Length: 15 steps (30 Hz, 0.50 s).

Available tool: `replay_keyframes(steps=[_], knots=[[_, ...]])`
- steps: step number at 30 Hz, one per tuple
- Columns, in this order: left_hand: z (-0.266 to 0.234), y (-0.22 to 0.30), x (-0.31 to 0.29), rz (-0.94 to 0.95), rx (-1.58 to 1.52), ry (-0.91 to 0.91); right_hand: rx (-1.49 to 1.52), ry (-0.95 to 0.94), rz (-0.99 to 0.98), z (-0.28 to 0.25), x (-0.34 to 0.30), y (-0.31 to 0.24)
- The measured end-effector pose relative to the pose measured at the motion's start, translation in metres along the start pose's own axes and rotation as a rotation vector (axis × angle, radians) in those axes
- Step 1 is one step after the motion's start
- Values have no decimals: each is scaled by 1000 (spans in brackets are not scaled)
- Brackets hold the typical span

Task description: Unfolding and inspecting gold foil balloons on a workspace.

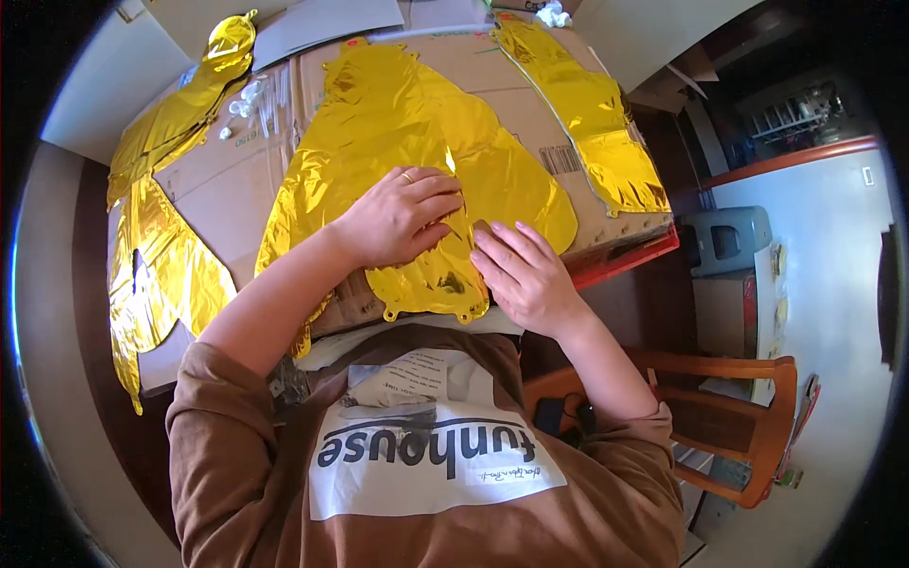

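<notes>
A large gold foil balloon (379,123), flat and creased, lies in front of me on the cardboard. My left hand (402,216), with a ring on one finger, rests on its lower middle; the bent fingers and thumb close on the foil near a raised fold. Beside it, my right hand (528,279) touches the edge of the balloon's lower lobe. Its fingers are stretched and slightly apart, while the thumb is mostly hidden. Small tabs line the bottom edge of that lobe.
More flat gold foil pieces lie at the left (166,246) and far right (587,114) of the cardboard surface (227,180). White crumpled bits (248,97) sit at the upper left. A red edge (625,257), a wooden chair (729,417) and a grey-blue stool (727,237) are to the right.
</notes>
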State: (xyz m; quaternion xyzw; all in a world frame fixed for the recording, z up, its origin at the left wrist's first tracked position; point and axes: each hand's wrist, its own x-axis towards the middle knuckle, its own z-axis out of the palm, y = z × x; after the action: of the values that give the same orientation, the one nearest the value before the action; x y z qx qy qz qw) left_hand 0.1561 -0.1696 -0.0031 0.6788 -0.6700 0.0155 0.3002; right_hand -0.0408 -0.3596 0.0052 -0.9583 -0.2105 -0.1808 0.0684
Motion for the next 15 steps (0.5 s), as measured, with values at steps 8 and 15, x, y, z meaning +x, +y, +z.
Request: replay_keyframes(steps=[8,15], knots=[[1,-3,2,12,-20,-45,80,-55,-62,-4,-15,1],[5,-7,1,18,-50,-20,213,-92,-194,-20,-29,-5]])
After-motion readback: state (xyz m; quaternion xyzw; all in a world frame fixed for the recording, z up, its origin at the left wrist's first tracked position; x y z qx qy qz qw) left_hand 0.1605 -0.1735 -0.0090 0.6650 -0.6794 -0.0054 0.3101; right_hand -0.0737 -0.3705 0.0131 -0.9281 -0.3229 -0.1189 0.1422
